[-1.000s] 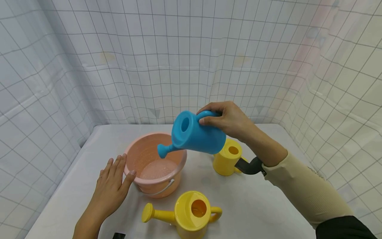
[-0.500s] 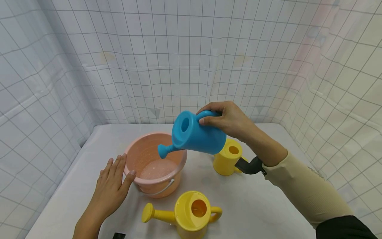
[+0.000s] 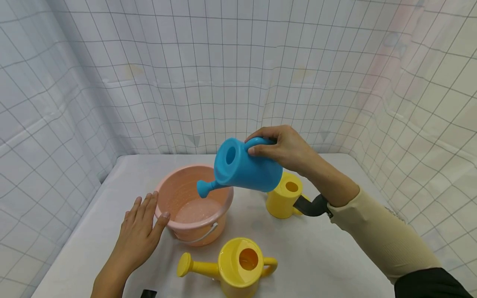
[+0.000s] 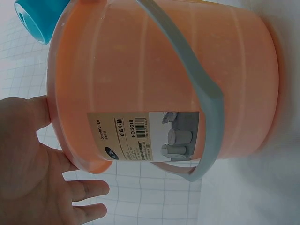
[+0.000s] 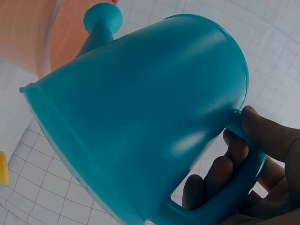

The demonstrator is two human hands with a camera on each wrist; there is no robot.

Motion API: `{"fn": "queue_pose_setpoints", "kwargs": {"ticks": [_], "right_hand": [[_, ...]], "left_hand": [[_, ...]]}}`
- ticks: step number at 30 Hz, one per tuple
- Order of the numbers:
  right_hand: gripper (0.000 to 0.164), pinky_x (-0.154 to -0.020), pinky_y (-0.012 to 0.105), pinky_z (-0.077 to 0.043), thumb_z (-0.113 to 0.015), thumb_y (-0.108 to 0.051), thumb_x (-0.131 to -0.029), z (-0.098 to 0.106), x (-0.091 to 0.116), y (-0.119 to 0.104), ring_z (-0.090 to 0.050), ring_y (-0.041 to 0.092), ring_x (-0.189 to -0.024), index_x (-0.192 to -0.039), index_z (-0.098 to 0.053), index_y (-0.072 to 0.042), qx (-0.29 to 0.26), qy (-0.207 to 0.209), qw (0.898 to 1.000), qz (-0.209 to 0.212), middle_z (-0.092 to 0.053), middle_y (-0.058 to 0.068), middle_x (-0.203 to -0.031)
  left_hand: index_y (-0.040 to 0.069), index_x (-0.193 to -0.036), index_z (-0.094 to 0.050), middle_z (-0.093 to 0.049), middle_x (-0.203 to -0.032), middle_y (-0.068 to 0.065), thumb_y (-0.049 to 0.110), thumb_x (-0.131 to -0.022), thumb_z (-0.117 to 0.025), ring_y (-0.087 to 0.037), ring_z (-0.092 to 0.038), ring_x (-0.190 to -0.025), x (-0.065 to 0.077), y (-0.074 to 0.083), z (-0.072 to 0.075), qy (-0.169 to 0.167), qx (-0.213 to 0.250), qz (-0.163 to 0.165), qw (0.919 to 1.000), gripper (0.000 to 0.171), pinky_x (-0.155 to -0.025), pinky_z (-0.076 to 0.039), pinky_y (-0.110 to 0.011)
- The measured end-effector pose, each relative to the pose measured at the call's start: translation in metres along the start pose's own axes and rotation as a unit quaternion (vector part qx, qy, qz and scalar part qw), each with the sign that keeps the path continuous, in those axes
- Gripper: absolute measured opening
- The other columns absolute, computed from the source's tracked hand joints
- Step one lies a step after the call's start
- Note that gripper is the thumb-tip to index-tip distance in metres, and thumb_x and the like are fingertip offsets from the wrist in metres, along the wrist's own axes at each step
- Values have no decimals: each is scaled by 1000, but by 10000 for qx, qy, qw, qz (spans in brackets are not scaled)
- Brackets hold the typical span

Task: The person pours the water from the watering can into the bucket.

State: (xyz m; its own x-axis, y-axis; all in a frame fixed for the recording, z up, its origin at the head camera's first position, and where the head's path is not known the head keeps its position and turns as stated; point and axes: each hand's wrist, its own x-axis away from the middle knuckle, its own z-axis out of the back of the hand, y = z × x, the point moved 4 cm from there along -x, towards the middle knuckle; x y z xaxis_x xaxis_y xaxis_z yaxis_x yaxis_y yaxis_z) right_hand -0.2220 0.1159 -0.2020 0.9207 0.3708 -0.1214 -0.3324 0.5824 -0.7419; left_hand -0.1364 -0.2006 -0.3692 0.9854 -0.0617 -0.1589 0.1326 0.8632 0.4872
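Note:
A blue watering can (image 3: 249, 167) hangs tilted over the pink bucket (image 3: 208, 230), its spout pointing down and left above the opening. My right hand (image 3: 285, 147) grips the can's handle; in the right wrist view the fingers curl through the handle (image 5: 251, 176) with the thumb on top. My left hand (image 3: 139, 231) has its fingers extended and rests against the left side of the bucket's rim. In the left wrist view the thumb and a finger touch that rim (image 4: 52, 108). Wet drops show on the bucket's inner wall and floor.
A yellow watering can (image 3: 238, 269) stands in front of the bucket, liquid visible in its opening. Behind my right forearm is a second yellow watering can (image 3: 283, 198), partly hidden. The white table (image 3: 316, 256) is enclosed by gridded white curtains (image 3: 231, 74). The bucket's grey bail (image 4: 206, 98) hangs down.

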Motion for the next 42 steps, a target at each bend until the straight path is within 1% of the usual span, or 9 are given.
{"fn": "queue_pose_setpoints", "kwargs": {"ticks": [9, 30, 35, 42], "right_hand": [[26, -95, 50, -48, -69, -32, -86, 0, 0, 1, -59, 25, -108, -110, -69, -22, -6, -14, 10000, 7, -67, 0, -114], [27, -95, 50, -48, -69, -34, -85, -2, 0, 1, -59, 26, -109, -111, -69, -24, 228, -55, 9997, -39, -66, 0, -116], [28, -95, 49, -49, -69, -34, -85, -2, 0, 1, -59, 25, -108, -111, -69, -24, 293, -52, 9996, 4, -66, 0, -116], [28, -94, 49, -49, -69, -35, -85, -3, 1, 1, -58, 25, -109, -111, -69, -25, 381, -69, 9992, -57, -65, 0, -117]], "left_hand": [[12, -153, -4, -13, -156, -25, 48, -100, -32, -43, 2, -146, -1, 0, 0, -23, -18, -5, 10000, 69, -108, -4, -71], [13, -153, -4, -13, -156, -25, 49, -100, -32, -43, 2, -146, -1, 0, 0, -10, -57, 44, 10000, 70, -107, -5, -71], [12, -153, -4, -12, -157, -24, 49, -100, -32, -43, 3, -146, 0, 0, 0, -31, -48, 45, 10000, 70, -108, -4, -71], [12, -153, -4, -11, -157, -25, 48, -101, -31, -44, 3, -145, 0, 0, 0, -27, -8, 19, 10000, 69, -108, -2, -71]]}}
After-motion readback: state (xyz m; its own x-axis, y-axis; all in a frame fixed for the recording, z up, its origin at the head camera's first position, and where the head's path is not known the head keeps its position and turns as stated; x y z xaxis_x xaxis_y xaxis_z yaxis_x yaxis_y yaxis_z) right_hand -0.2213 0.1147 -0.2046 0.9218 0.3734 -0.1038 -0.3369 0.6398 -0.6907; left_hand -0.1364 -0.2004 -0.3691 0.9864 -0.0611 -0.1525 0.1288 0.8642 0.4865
